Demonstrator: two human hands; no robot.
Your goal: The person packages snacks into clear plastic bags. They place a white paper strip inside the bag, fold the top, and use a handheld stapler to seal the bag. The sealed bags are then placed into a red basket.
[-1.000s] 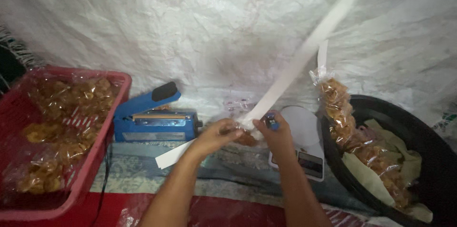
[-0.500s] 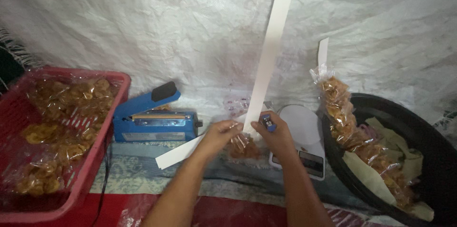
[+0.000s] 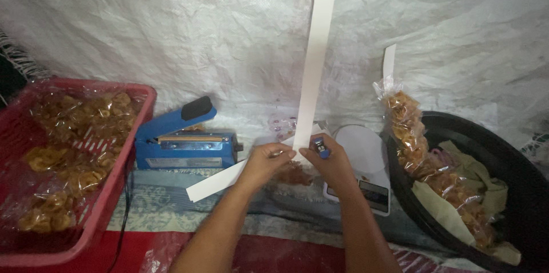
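Both hands meet low in the middle of the view. The left hand has its grip pinched on a long, flat white paper strip, stiff and smooth, which rises almost upright past the top edge; a second white strip slants down to the left from under that hand. The right hand has its grip pressed around a small blue stapler, right against the strip's lower end. Beneath the hands hangs a clear, crinkly bag of golden chips. Behind stands a blue heat sealer with a black handle, and a white round-topped scale. At left, a red slatted plastic basket holds bagged chips; at right, a black round tub holds a long chip-filled bag.
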